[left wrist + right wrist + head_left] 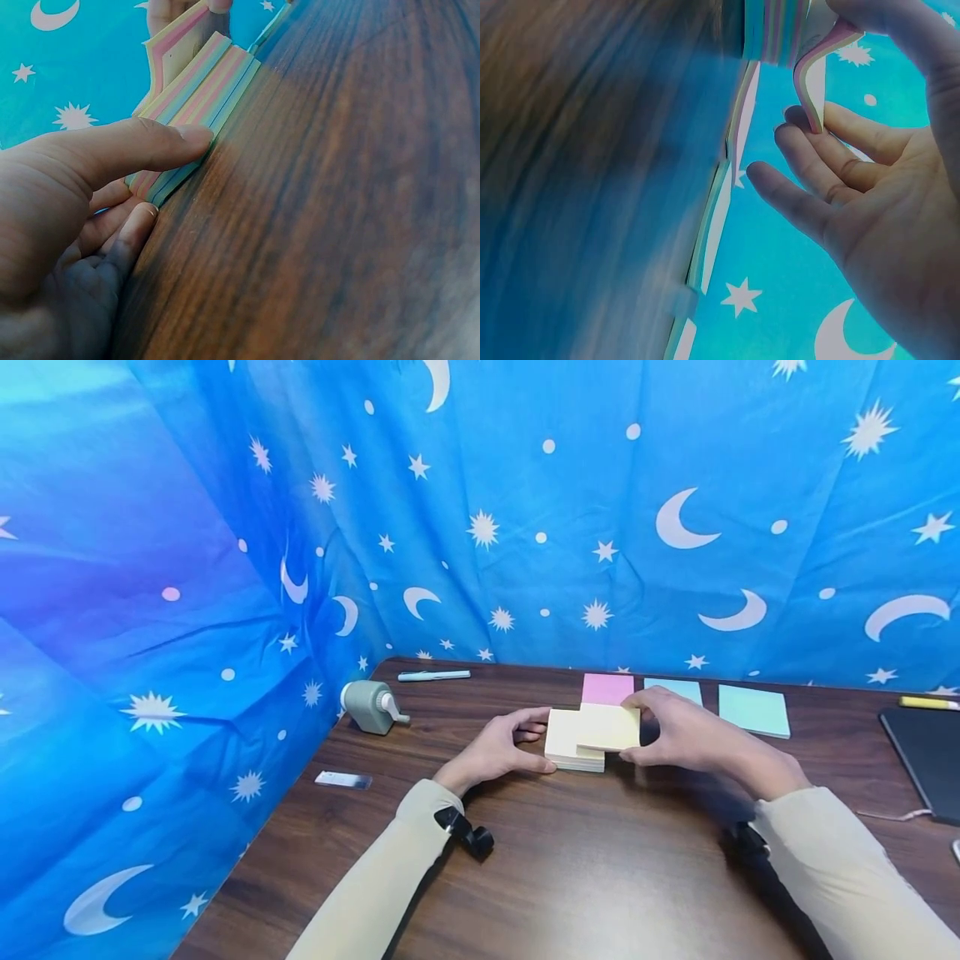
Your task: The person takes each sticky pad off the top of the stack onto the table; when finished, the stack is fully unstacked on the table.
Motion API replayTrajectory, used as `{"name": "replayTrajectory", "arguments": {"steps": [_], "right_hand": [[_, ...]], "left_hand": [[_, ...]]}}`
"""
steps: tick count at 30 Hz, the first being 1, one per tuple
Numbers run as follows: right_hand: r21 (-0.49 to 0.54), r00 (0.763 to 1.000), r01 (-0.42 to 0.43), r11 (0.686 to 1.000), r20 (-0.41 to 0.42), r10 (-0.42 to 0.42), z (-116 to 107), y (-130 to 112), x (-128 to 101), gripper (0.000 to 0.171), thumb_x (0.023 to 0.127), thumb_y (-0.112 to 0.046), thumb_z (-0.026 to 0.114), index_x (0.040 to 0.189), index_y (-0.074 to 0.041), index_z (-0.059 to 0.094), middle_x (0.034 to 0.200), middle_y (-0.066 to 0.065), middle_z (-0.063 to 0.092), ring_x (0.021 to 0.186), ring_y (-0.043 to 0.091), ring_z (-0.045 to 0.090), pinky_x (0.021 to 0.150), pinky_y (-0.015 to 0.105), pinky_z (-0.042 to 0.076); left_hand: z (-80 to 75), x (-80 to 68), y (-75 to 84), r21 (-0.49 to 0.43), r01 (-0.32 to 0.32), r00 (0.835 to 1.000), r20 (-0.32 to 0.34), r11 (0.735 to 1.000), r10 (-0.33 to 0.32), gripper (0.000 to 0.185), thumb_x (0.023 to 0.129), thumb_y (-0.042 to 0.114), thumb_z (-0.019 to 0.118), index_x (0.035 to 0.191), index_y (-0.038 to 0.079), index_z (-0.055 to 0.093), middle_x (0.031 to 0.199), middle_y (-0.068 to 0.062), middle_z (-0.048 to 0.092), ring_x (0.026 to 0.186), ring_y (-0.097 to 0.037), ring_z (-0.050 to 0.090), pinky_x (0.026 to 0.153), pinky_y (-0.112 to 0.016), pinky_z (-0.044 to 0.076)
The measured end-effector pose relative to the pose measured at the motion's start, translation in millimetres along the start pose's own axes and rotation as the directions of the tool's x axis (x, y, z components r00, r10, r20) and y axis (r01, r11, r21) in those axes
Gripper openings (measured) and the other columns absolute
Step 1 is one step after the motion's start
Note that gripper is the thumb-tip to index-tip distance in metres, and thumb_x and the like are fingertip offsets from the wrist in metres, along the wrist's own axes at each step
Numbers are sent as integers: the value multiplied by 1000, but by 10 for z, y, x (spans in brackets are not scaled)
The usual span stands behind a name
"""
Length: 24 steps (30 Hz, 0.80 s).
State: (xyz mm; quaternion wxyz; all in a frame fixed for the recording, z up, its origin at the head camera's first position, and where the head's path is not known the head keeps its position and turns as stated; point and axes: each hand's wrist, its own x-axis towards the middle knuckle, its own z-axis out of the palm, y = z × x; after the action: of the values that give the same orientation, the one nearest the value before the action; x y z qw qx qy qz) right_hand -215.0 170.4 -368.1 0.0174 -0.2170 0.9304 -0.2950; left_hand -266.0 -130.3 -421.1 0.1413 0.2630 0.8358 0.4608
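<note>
Near the back middle of the table, my left hand [498, 745] grips the left side of a thick stack of sticky notes [564, 735], thumb at the front and fingers behind. Pastel layers of yellow, pink, blue and green show along the stack's edge in the left wrist view. With my right hand [693, 735] I pinch a thinner sticky note pad [611, 727], yellow on top with a pink layer, between thumb and fingers. This pad overlaps the stack's right part and is bent in the right wrist view, its near end [810, 82] curving toward my fingertips.
Behind the hands lie a pink pad [607, 687], a blue pad [678, 688] and a mint green pad [753, 710]. A pen [433, 676], a green bottle [369, 707] and a small clear strip [343, 780] are at left. A black tablet-like slab [926, 752] and yellow marker [928, 702] lie right.
</note>
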Motion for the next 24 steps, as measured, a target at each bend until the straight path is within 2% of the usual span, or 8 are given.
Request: {"name": "replayTrajectory", "arguments": {"steps": [4, 9, 16, 24], "right_hand": [[-9, 1000, -6, 1000, -22, 6, -20, 54, -65, 74, 83, -31, 90, 134, 12, 58, 124, 25, 62, 107, 42, 64, 91, 59, 57], [-29, 998, 14, 999, -57, -15, -58, 140, -153, 71, 82, -29, 92, 130, 11, 60, 121, 24, 64, 104, 38, 65, 88, 55, 56], [-50, 998, 23, 998, -60, -26, -103, 296, -226, 69, 79, -25, 94, 125, 13, 60, 116, 24, 64, 98, 36, 64, 84, 52, 56], [-90, 999, 5, 996, -46, -10, -86, 331, -214, 67, 76, -24, 95, 122, 14, 63, 109, 20, 65, 95, 34, 61, 81, 50, 56]], "left_hand": [[10, -14, -27, -10, -2, 1000, -1, 1000, 2, 83, 85, 15, 91, 158, 12, 51, 144, -4, 62, 125, -15, 60, 108, -31, 49], [1, -3, -38, -9, -7, 1000, -10, 1000, 7, 84, 85, 17, 91, 158, 14, 52, 142, -2, 63, 124, -13, 60, 107, -31, 49], [10, -8, -30, -11, 2, 1000, -5, 1000, -2, 83, 85, 17, 91, 158, 13, 52, 142, -3, 63, 124, -14, 60, 108, -30, 48], [-3, -8, -14, -6, 0, 1000, -5, 1000, 0, 83, 86, 17, 91, 158, 14, 51, 143, -4, 62, 125, -15, 60, 108, -32, 49]]}}
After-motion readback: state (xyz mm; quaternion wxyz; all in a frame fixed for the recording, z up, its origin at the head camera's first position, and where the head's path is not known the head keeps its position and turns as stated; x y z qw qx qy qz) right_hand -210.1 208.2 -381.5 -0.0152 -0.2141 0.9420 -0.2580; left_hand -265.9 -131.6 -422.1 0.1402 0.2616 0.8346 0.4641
